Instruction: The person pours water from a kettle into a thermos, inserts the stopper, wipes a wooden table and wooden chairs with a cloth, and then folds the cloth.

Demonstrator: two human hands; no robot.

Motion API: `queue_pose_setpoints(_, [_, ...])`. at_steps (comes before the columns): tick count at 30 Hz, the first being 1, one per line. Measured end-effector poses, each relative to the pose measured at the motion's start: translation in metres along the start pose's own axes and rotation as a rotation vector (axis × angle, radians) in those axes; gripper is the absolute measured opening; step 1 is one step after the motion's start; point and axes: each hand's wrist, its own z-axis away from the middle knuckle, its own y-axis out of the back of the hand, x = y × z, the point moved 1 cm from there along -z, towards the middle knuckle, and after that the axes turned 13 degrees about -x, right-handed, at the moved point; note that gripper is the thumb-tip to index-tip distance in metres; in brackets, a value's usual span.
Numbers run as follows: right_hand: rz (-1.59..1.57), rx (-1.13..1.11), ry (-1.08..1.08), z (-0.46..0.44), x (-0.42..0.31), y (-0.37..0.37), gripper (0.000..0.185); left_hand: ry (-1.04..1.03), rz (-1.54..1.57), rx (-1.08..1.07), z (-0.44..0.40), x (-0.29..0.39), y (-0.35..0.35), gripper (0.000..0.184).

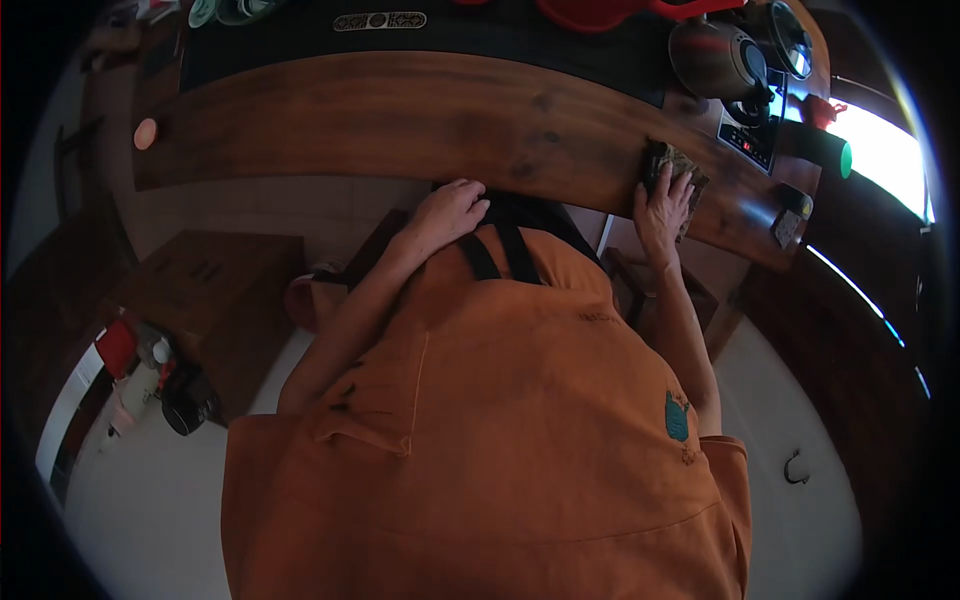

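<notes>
My right hand (pixel 664 212) lies with its fingers spread over a dark, mottled piece that looks like a folded cloth (pixel 690 172), at the front edge of the wooden table (pixel 400 110). Part of this piece is hidden under the palm. My left hand (pixel 452 210) rests on my dark-clad lap just below the table edge, fingers loosely bent and nothing visible in them. The orange-brown top (pixel 530 400) that I wear fills the middle of the view.
A metal kettle (pixel 715 60) stands at the back right beside a glass-lidded pot (pixel 788 40) and a lit control panel (pixel 748 143). Red cookware (pixel 600 12) sits at the far edge. A pink round object (pixel 146 134) lies on the left end. A wooden stool (pixel 215 290) stands lower left.
</notes>
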Motion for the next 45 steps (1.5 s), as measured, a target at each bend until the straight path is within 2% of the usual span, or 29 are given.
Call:
queue_pose_setpoints(3, [-0.026, 0.017, 0.039, 0.003, -0.007, -0.003, 0.065, -0.01, -0.044, -0.053, -0.001, -0.001, 0.014, 0.025])
queue_pose_setpoints(5, [-0.032, 0.04, 0.082, 0.011, -0.018, -0.004, 0.064, 0.032, -0.011, 0.01, 0.011, -0.002, 0.031, 0.025])
queue_pose_setpoints(9, [-0.04, 0.079, 0.164, 0.029, -0.053, 0.008, 0.064, -0.013, -0.047, 0.073, 0.037, -0.018, 0.058, 0.025])
queue_pose_setpoints(11, [-0.061, 0.094, 0.207, 0.037, -0.073, 0.011, 0.064, 0.127, 0.033, 0.026, 0.047, -0.016, 0.074, 0.021])
queue_pose_setpoints(15, [-0.102, 0.081, 0.231, 0.042, -0.101, 0.007, 0.065, 0.169, 0.052, 0.048, 0.063, -0.024, 0.086, 0.021])
queue_pose_setpoints(20, [-0.161, 0.111, 0.195, 0.048, -0.143, -0.005, 0.065, 0.097, -0.031, -0.021, 0.075, -0.047, 0.109, 0.021])
queue_pose_setpoints(25, [-0.205, 0.115, 0.114, 0.036, -0.147, -0.031, 0.067, 0.096, -0.069, -0.135, 0.032, -0.042, 0.117, 0.02])
queue_pose_setpoints(27, [-0.208, 0.129, 0.091, 0.038, -0.178, -0.033, 0.068, 0.073, -0.07, -0.136, 0.031, -0.049, 0.132, 0.021])
queue_pose_setpoints(34, [-0.252, 0.019, 0.372, 0.029, -0.268, -0.044, 0.07, 0.092, -0.215, -0.196, 0.012, -0.054, 0.145, 0.022])
queue_pose_setpoints(36, [-0.232, 0.011, 0.459, 0.037, -0.315, -0.048, 0.069, 0.079, -0.222, -0.223, 0.031, -0.07, 0.16, 0.023])
queue_pose_setpoints(38, [-0.204, -0.016, 0.484, 0.03, -0.312, -0.056, 0.068, -0.012, -0.272, -0.206, 0.019, -0.074, 0.151, 0.02])
queue_pose_setpoints(39, [-0.205, 0.023, 0.483, 0.04, -0.335, -0.052, 0.068, -0.026, -0.279, -0.2, 0.039, -0.082, 0.166, 0.02])
queue_pose_setpoints(45, [-0.163, 0.005, 0.338, 0.051, -0.309, -0.043, 0.066, -0.029, -0.332, -0.277, 0.029, -0.069, 0.161, 0.021])
